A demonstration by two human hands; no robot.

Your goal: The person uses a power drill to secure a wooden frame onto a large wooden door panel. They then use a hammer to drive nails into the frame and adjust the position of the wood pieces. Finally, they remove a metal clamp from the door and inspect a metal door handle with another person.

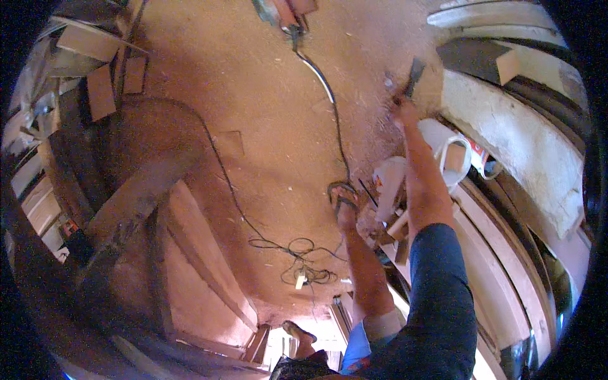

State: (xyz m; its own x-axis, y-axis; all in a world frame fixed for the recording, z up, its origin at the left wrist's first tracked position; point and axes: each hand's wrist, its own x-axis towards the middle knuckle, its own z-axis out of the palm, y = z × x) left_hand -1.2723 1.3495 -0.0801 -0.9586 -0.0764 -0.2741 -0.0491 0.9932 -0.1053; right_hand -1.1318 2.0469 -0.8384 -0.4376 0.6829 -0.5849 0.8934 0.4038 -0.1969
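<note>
My right arm, in a dark sleeve, stretches forward on the right. At its end my right hand (pixel 405 113) is closed low over the dusty ground. A dark, flat-ended tool (pixel 415 76) sticks out beyond the fingers; blur hides its exact kind. Beside the forearm lie a white plastic container (pixel 389 180) and an open white bucket (pixel 456 161) with something brown inside. My left hand does not show. One foot in a strapped sandal (pixel 345 197) stands near the middle, next to the black cord (pixel 339 126).
A red and green power tool (pixel 285 14) lies at the far edge, joined to the cord. Tangled cable (pixel 307 269) with a white socket piece (pixel 300 281) covers ground nearer me. A big pale slab (pixel 506 136) and long boards (pixel 487 253) line the right; wooden pieces (pixel 101 92) crowd the left.
</note>
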